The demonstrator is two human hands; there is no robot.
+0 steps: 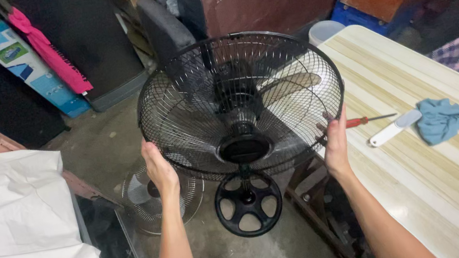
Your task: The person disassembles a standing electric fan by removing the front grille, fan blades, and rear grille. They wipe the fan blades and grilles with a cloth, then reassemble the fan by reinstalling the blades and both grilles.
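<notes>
I hold a black electric fan (241, 105) in the air with both hands, its round wire cage facing up toward me. My left hand (159, 166) grips the cage rim at its lower left. On the lower right of the rim my right hand (336, 143) does the same. Translucent blades show through the wires around a black hub. The fan's round black base (248, 203) hangs below, over the concrete floor.
A pale striped table (454, 176) at right carries a red-handled screwdriver (370, 120), a white handled tool (394, 128) and a blue cloth (439, 118). A second fan cage (144, 202) lies on the floor. White sheeting (19, 233) covers something at left. Boxes and furniture crowd the back.
</notes>
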